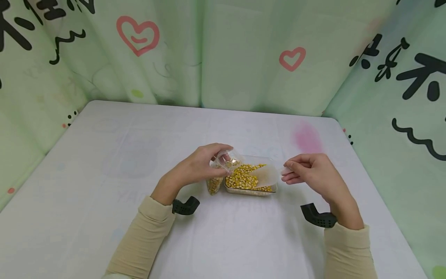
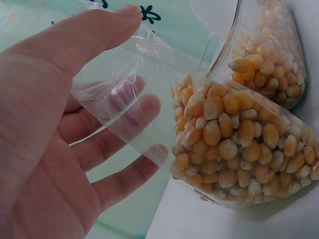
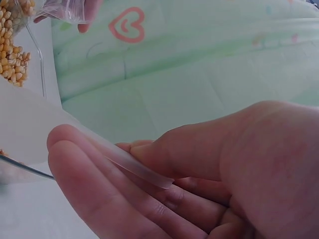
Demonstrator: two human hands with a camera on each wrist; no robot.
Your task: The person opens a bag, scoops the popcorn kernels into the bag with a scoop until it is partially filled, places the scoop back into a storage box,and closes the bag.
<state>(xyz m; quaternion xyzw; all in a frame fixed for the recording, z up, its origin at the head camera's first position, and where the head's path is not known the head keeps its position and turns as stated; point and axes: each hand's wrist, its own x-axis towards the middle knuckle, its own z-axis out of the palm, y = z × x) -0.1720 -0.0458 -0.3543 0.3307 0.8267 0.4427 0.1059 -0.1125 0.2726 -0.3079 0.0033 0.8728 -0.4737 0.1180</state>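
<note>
My left hand (image 1: 195, 164) holds the mouth of a clear plastic bag (image 2: 149, 124), its thumb on one side and fingers spread along the other. Yellow corn kernels (image 2: 234, 134) fill the bag's lower part, which stands on the table. Right beside it is a clear rectangular container (image 1: 249, 192) with more corn kernels (image 1: 240, 177) inside. A translucent white scoop (image 1: 267, 176) lies with its blade over the kernels in that container. Between thumb and fingers, my right hand (image 1: 315, 172) pinches the scoop's handle (image 3: 144, 173).
A white cloth covers the table (image 1: 223, 240), with a pink patch (image 1: 307, 137) toward the back right. Pale green curtains (image 1: 237, 50) with hearts and black characters hang around the back and sides. Each wrist wears a black camera mount (image 1: 318, 217).
</note>
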